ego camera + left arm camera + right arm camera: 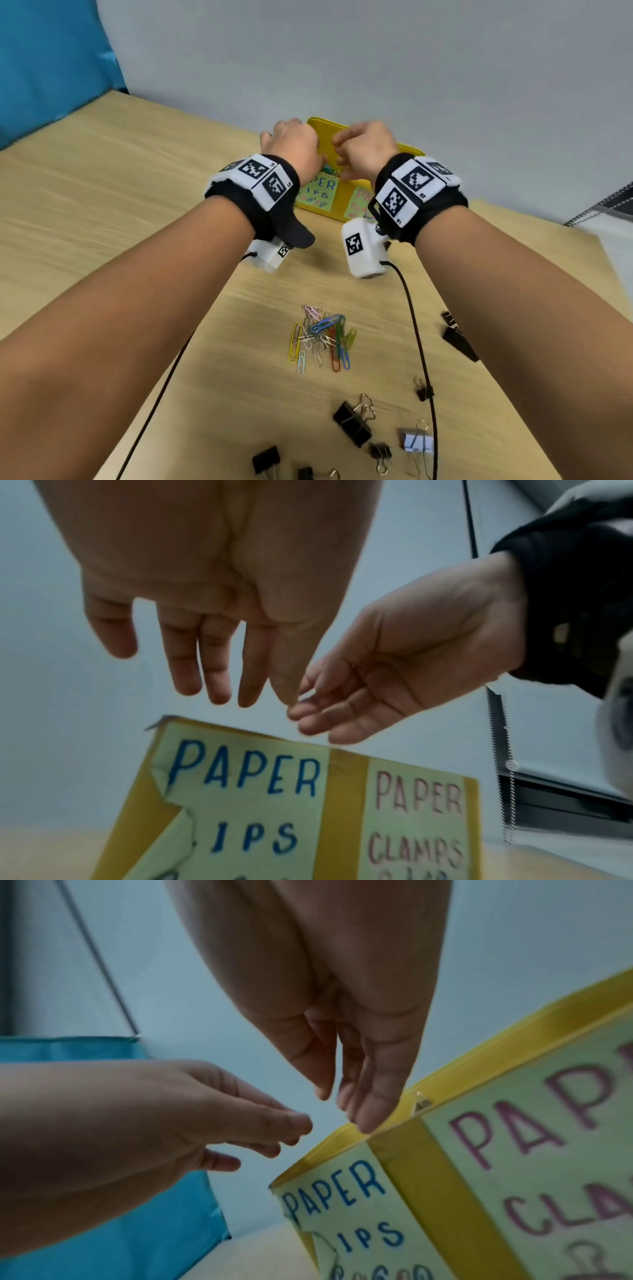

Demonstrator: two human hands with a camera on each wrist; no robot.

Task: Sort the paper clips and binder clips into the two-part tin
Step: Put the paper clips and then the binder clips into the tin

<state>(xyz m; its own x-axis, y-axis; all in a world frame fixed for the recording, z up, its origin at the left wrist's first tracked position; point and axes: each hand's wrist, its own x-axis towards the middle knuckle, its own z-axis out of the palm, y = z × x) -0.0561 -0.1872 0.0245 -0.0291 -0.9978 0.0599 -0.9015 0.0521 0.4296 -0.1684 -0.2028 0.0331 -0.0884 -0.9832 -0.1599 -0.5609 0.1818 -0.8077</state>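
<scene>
Two hands are hovering together over the yellow tin (346, 209), the left hand (294, 144) and the right hand (364, 147) both above its nearer left part, with fingers loose and straightened and nothing visibly pinched in either wrist view; the fingertips of the two hands are nearly meeting just above the tin's rim. Some coloured clips are showing inside the tin under the left hand, in the part whose front note (246, 799) is reading "PAPER ...IPS"; what the other part, labelled "PAPER CLAMPS" (416, 818), is holding cannot be told. Nearer the person than the tin, a tangled heap of paper clips (320, 337) is lying on the wooden table (102, 205), and nearer still the black binder clips (352, 423) are lying scattered, with one pale binder clip (416, 442) beside them. I am judging the paper clips to be very light, thin and slippery wire, likely hooking into each other, so pinching a small bunch from the heap's edge should be working best. The binder clips are looking stiffer and heavier, and gripping each by its black body or wire loops seems safest.
</scene>
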